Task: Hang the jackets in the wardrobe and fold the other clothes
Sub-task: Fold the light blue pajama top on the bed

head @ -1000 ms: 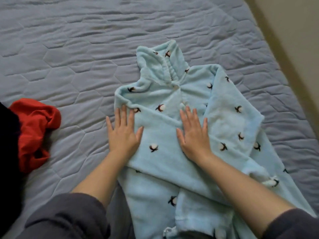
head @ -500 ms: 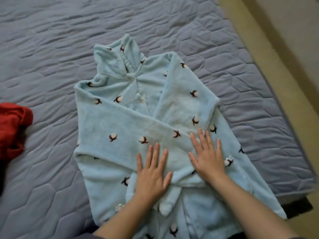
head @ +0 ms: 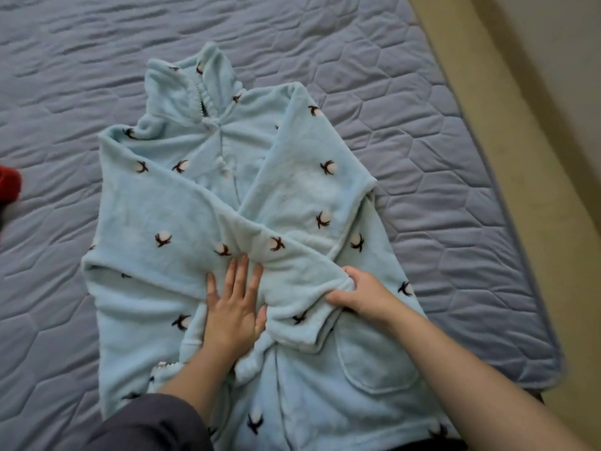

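Blue fleece robe lies flat on the quilted bed cover, centre of view. Hood at 12 o'clock, hem running off frame at 6.

Both sleeves are folded in and crossed over the chest. Under sleeve comes in from 2 o'clock; top sleeve runs from 9 toward 4 over it.

Left hand: flat, fingers straight and slightly spread, pressing the top sleeve down near the crossing. Holding nothing.

Right hand: at 4 o'clock of the crossing, fingers curled round the cuff end of the top sleeve, a closed grip on fabric. Pocket shows just below it.

Red garment at the 9 o'clock edge, mostly cropped, well apart from the robe, looks unfolded.

Progress, my read: the sleeves-in step is about done and the cuff is being tidied. Left to do: fold the body hem-to-hood, then the red piece. No wardrobe or jackets in view, so I can't tell how the hanging part stands.
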Demonstrator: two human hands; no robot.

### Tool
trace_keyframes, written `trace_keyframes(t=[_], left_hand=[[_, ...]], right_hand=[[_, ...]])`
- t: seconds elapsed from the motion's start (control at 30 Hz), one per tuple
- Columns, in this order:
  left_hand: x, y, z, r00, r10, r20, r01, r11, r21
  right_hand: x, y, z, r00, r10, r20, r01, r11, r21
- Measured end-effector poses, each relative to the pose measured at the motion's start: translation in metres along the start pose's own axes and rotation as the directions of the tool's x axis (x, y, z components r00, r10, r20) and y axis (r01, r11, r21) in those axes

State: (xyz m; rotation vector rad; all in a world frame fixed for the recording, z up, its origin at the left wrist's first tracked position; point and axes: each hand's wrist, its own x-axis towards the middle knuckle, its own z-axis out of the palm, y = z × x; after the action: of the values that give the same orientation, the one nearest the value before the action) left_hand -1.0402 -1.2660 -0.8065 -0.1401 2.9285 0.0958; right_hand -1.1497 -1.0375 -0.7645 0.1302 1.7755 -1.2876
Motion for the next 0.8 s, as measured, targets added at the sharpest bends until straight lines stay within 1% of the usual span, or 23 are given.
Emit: trace_keyframes(t=[0.07, 0.17, 0.2, 0.23, 0.27, 0.3, 0.33, 0.43, 0.5, 0.6, 0.67, 0.73, 0.77, 0.8], left_hand=[[-0.006, 0.003, -0.014, 1.000, 0.002, -0.013, -0.003, 1.000, -0.010], [-0.025, 0.020, -0.039, 0.991, -0.058, -0.118, 0.040, 0.988, -0.152], [-0.034, 0.030, -0.046, 0.984, -0.060, -0.168, 0.024, 0.977, -0.210], [-0.043, 0.041, -0.052, 0.977, -0.043, -0.209, -0.013, 0.967, -0.255], [-0.051, 0.054, -0.058, 0.975, -0.016, -0.220, -0.047, 0.959, -0.279], [-0.056, 0.067, -0.062, 0.982, 0.007, -0.190, -0.062, 0.957, -0.283], [-0.059, 0.080, -0.065, 0.990, 0.009, -0.140, -0.048, 0.960, -0.275], [-0.052, 0.108, -0.069, 0.994, -0.110, -0.018, 0.102, 0.966, -0.237], [-0.050, 0.117, -0.068, 0.986, -0.167, -0.002, 0.161, 0.956, -0.243], [-0.067, 0.121, -0.061, 0.985, -0.174, 0.002, 0.169, 0.952, -0.255], [-0.085, 0.121, -0.058, 0.985, -0.171, 0.036, 0.175, 0.951, -0.255], [-0.100, 0.117, -0.062, 0.979, -0.179, 0.095, 0.197, 0.950, -0.240], [-0.106, 0.113, -0.066, 0.978, -0.179, 0.102, 0.199, 0.953, -0.231], [-0.110, 0.107, -0.071, 0.980, -0.180, 0.082, 0.195, 0.954, -0.229]], right_hand=[[-0.009, 0.000, 0.001, 0.999, 0.000, -0.050, -0.002, 0.999, -0.044], [-0.025, -0.001, -0.001, 0.994, -0.002, -0.105, 0.004, 1.000, 0.011], [-0.030, -0.002, 0.000, 0.991, -0.038, -0.129, 0.034, 0.999, -0.027], [-0.034, -0.003, 0.000, 0.982, -0.096, -0.160, 0.077, 0.989, -0.122], [-0.037, -0.003, 0.001, 0.970, -0.166, -0.176, 0.119, 0.961, -0.249], [-0.038, -0.003, 0.002, 0.957, -0.230, -0.177, 0.152, 0.916, -0.370], [-0.038, -0.004, 0.002, 0.946, -0.277, -0.167, 0.172, 0.868, -0.466], [-0.033, -0.003, -0.003, 0.931, -0.351, -0.096, 0.204, 0.723, -0.660], [-0.032, -0.004, -0.008, 0.928, -0.370, -0.040, 0.211, 0.612, -0.762], [-0.036, -0.002, -0.011, 0.906, -0.424, -0.001, 0.227, 0.487, -0.843], [-0.040, -0.003, -0.005, 0.927, -0.370, 0.066, 0.216, 0.382, -0.899], [-0.044, -0.003, 0.005, 0.958, -0.266, 0.103, 0.165, 0.222, -0.961], [-0.047, -0.005, 0.009, 0.965, -0.252, 0.074, 0.117, 0.161, -0.980], [-0.051, -0.008, 0.011, 0.964, -0.264, 0.027, 0.064, 0.133, -0.989]])
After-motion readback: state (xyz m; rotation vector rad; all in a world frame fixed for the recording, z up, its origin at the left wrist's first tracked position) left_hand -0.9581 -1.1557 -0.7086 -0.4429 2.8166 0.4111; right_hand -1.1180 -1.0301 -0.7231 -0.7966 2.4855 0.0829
